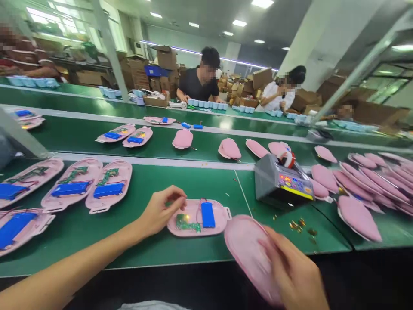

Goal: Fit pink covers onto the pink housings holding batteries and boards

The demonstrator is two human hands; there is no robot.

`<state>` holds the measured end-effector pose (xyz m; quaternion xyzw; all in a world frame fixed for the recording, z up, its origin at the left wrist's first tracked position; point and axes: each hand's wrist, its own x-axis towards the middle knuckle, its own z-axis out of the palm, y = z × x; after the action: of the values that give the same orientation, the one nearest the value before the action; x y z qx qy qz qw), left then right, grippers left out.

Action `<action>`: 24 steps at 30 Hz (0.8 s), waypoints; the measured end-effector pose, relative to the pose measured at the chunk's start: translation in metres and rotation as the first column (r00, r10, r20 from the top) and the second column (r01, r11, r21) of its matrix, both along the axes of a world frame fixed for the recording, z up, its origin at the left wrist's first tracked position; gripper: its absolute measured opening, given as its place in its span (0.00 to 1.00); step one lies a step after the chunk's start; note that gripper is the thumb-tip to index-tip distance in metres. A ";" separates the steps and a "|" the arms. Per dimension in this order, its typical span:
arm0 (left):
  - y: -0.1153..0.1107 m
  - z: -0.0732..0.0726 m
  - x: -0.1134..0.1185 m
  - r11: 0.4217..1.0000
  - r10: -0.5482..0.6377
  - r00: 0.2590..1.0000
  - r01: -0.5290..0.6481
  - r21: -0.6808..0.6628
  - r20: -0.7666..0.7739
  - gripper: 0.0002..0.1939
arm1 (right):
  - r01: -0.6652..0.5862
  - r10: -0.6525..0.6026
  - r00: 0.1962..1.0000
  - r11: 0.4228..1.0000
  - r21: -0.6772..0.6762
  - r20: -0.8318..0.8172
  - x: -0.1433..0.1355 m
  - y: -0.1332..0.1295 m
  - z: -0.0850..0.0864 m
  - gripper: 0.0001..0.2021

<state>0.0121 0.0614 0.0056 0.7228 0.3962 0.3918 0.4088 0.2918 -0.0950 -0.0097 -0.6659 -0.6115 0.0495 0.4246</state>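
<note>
A pink shell [217,231] lies on the green bench in front of me, with a blue battery pack [208,215] and a green circuit board [188,224] inside it. My left hand [166,209] is at the shell's upper left edge, thumb and fingers curled close together; whatever they might pinch is too small to make out. At the lower right my right hand [292,267] grips a separate pink cover [248,249], tilted, beside the shell's right end. Red wires show at the top of the battery pack.
Open shells with batteries [109,187] lie at left. A grey machine with a lit display [282,183] stands right of centre, small brass-coloured parts [298,224] before it. Pink pieces [358,217] pile up at right. People sit across the line.
</note>
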 end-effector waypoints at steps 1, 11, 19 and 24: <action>-0.003 0.000 -0.002 1.000 -0.008 1.000 0.008 0.021 0.008 0.08 | -0.093 0.093 0.992 0.996 -0.009 0.081 -0.006 0.027 0.009 0.15; -0.001 -0.011 -0.005 0.859 0.304 0.941 -0.337 0.384 0.147 0.05 | -0.490 0.502 0.856 0.864 -0.114 0.121 -0.074 0.171 0.044 0.17; -0.003 -0.009 -0.011 0.922 0.181 0.968 -0.229 0.313 0.176 0.05 | -0.136 0.036 0.497 0.990 -0.037 -0.867 -0.088 0.179 0.028 0.26; -0.004 -0.006 -0.003 0.909 0.187 0.959 -0.252 0.332 0.215 0.05 | -0.164 0.022 0.198 0.986 -0.011 -0.980 -0.126 0.152 0.023 0.27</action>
<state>0.0088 0.0571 -0.0008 0.6974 0.3596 0.5636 0.2581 0.1658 0.0575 0.0136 -0.4696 -0.2416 0.5181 0.6728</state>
